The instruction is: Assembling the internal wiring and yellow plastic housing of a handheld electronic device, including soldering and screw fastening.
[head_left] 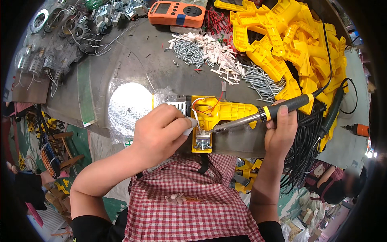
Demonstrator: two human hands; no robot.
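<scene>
A yellow plastic housing half [231, 112] lies open at the table's near edge, with red, black and white wires inside. Its metal barrel [183, 105] points left, toward a round silvery disc [128, 105] in clear wrap. My left hand [159, 128] is closed in a pinch at the white wire [195, 109]; something whitish covers the fingertips. In my right hand [282, 131] is a soldering iron [288, 108], black-handled with yellow rings. Its tip meets the housing beside a metal switch part [202, 140] in the handle section. The exact contact is too small to tell.
Yellow housings [298, 44] are heaped at the back right, near black cables [300, 139]. Screws [187, 52], white sleeves [217, 52] and an orange meter [176, 14] lie at the back. Wrapped heating elements [44, 60] sit far left. Another person [334, 183] is at right.
</scene>
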